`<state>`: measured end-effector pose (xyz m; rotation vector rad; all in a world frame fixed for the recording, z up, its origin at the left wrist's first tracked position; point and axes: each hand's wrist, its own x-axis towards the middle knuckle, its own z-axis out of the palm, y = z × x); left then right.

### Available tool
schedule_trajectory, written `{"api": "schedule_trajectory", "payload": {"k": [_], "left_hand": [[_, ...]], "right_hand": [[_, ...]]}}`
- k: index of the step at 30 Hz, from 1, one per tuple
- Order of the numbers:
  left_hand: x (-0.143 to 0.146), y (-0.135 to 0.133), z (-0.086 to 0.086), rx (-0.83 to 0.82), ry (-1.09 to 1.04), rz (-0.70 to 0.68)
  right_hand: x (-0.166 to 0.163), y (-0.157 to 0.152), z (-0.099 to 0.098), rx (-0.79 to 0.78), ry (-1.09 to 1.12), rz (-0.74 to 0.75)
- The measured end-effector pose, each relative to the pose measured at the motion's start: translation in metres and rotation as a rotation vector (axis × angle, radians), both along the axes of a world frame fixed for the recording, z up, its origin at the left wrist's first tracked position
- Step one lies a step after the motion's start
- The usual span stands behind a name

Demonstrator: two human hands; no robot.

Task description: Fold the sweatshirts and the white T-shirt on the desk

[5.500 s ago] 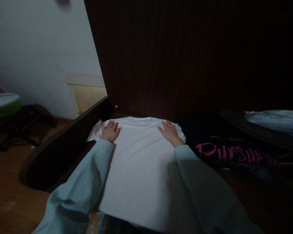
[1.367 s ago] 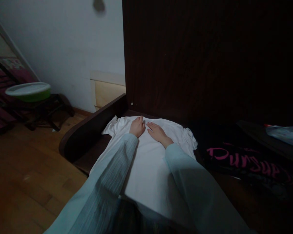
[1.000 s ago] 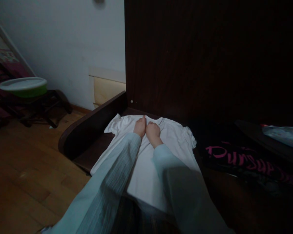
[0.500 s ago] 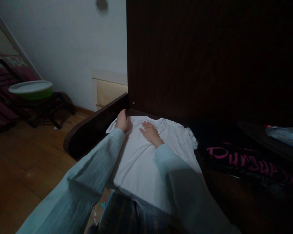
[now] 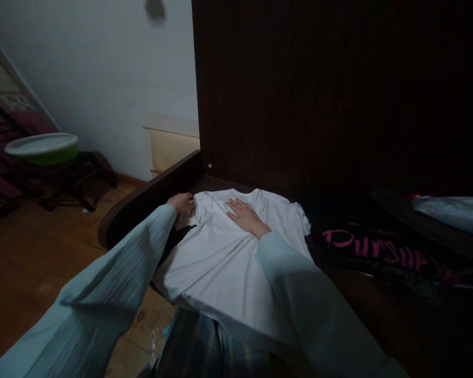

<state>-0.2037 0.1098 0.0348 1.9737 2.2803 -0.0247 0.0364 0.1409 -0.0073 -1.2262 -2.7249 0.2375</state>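
A white T-shirt (image 5: 220, 262) lies spread on a dark wooden surface, its neckline towards the back panel and its hem hanging over the near edge. Creases run slantwise across its front. At the shirt's left sleeve, my left hand (image 5: 184, 202) is closed with the fingers curled on the fabric; the fingertips are partly hidden. My right hand (image 5: 246, 216) rests flat on the upper chest of the shirt, fingers stretched out. The sleeve on the right side is bunched up.
A raised dark side board (image 5: 142, 194) borders the surface on the left, and a tall dark panel (image 5: 299, 94) stands behind. Dark fabric with pink lettering (image 5: 378, 249) and a plastic-wrapped item (image 5: 453, 212) lie to the right. A green basin (image 5: 49, 152) sits on a chair (image 5: 69, 181).
My left hand has moved left, and the shirt's left side has spread outwards with it. My right hand stays flat in nearly the same spot on the shirt. The view has shifted slightly.
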Motion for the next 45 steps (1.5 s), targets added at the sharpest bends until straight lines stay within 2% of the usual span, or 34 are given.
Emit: {"api": "schedule_trajectory", "payload": {"k": [5,9,13,17,19,21,24,27,32,34,37,41,45], "left_hand": [[-0.007,-0.001,0.007,-0.049,0.037,-0.011],[0.0,-0.006,0.002,0.043,0.098,0.028],[0.012,-0.007,0.0,0.166,0.154,0.004],[0.027,-0.003,-0.002,0.282,0.19,-0.136],[0.034,-0.001,-0.008,0.281,0.149,-0.266],[0.038,0.002,-0.017,0.23,0.102,-0.341],[0.039,0.004,-0.03,0.163,0.065,-0.274],[0.038,0.004,-0.037,0.135,0.031,-0.197],[0.039,0.003,-0.036,0.11,0.013,-0.179],[0.039,0.004,-0.035,0.111,0.011,-0.181],[0.039,0.004,-0.036,0.124,-0.005,-0.181],[0.038,0.004,-0.036,0.122,-0.035,-0.174],[0.036,0.002,-0.035,0.102,-0.054,-0.178]], "right_hand": [[0.011,0.0,0.0,0.001,-0.006,0.0],[0.003,0.001,0.002,-0.004,-0.034,-0.066],[-0.012,0.005,0.002,-0.018,-0.047,-0.154],[-0.025,0.011,0.002,-0.033,-0.037,-0.191],[-0.028,0.013,0.002,-0.035,-0.028,-0.209],[-0.03,0.013,0.002,-0.02,-0.002,-0.213],[-0.029,0.011,0.002,0.053,0.104,-0.222],[-0.025,0.01,0.005,0.152,0.268,-0.336],[-0.007,0.012,0.01,0.228,0.443,-0.491],[0.007,0.01,0.012,0.247,0.426,-0.5],[0.033,-0.002,0.012,0.257,0.281,-0.533],[0.063,-0.022,0.005,0.095,0.052,-0.679],[0.078,-0.025,-0.004,-0.053,-0.04,-0.749]]}}
